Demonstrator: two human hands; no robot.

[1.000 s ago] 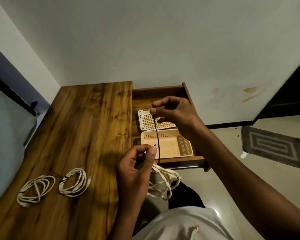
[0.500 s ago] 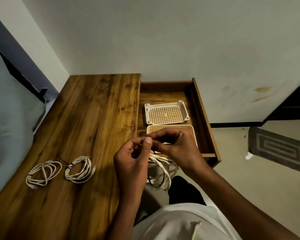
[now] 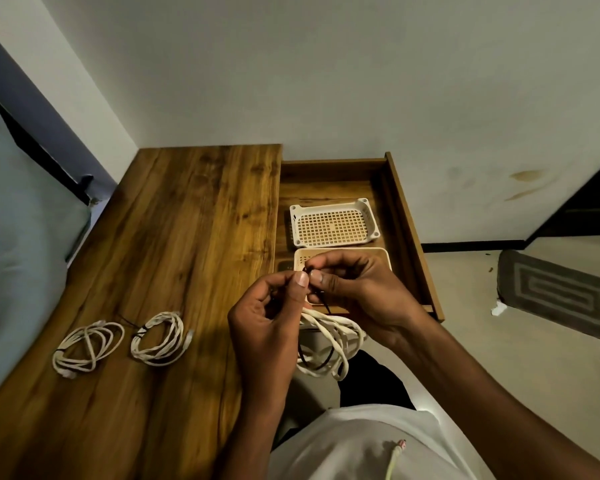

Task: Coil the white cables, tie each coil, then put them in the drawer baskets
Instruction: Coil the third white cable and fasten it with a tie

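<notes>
Hanging off the near-right edge of the brown wooden tabletop [image 3: 174,258], the loose coil of white cable [image 3: 329,344] droops directly below both hands, w/ loops running down toward the lap. Open wooden drawer [image 3: 407,237] sits just beyond; its white perforated plastic basket [image 3: 333,223] lies farther back, its beige plastic basket [image 3: 378,254] right behind the knuckles. Left hand [image 3: 267,327] & right hand [image 3: 361,289] meet fingertip to fingertip, both pinching the thin black tie [image 3: 323,299]. Right hand is nearer the baskets, prob. best for the drop.
</notes>
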